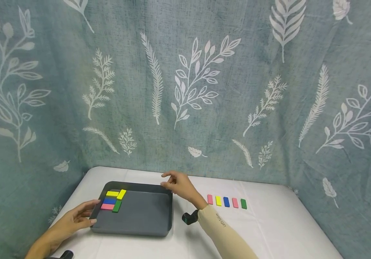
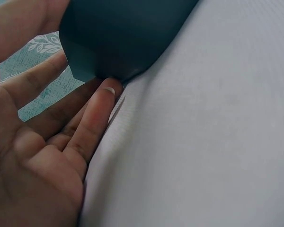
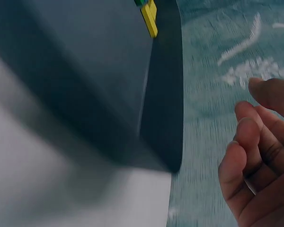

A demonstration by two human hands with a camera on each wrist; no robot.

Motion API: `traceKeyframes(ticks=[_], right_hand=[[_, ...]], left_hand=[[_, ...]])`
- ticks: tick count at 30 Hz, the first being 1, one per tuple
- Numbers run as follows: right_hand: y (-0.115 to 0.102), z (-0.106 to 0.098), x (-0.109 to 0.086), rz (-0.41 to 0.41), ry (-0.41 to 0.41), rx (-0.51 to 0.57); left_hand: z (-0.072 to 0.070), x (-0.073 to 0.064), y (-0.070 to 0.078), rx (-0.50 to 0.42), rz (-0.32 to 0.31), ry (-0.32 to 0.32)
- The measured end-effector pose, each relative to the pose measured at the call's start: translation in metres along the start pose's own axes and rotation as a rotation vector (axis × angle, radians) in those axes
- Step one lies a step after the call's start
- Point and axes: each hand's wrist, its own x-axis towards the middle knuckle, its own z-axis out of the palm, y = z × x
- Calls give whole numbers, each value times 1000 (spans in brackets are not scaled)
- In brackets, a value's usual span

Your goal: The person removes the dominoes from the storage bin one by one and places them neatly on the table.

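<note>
A dark grey tray (image 1: pixel 140 212) lies on the white-covered table. At its left end are flat blocks set close together: a yellow block (image 1: pixel 112 193), a second yellow block (image 1: pixel 121 194) at a slant, a blue block (image 1: pixel 109 200), a pink block (image 1: pixel 108 207) and a green block (image 1: pixel 117 206). My left hand (image 1: pixel 72 220) rests against the tray's left side, its fingers loosely bent and touching the wall (image 2: pixel 118 38). Over the back right corner hovers my right hand (image 1: pixel 179 185), holding nothing; the right wrist view shows its relaxed fingers (image 3: pixel 248 135) apart from the tray.
To the right of the tray stands a row of separate blocks: pink (image 1: pixel 210 199), yellow (image 1: pixel 218 200), blue (image 1: pixel 226 201), another pink (image 1: pixel 235 203) and green (image 1: pixel 243 204). A leaf-patterned teal curtain (image 1: pixel 185 136) hangs behind and beside the table (image 1: pixel 282 230).
</note>
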Motion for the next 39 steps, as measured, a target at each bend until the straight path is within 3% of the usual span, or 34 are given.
traceKeyframes(ticks=[5, 12, 30, 39], right_hand=[[-16, 27, 13, -43, -47, 18], [-26, 54, 27, -39, -107, 36], [-31, 89, 51, -32, -189, 35], [-31, 101, 57, -39, -248, 45]], left_hand=[[-1, -3, -2, -4, 4, -3], [-1, -2, -5, -23, 24, -18], [1, 1, -2, -20, 35, 11], [2, 1, 1, -7, -1, 37]])
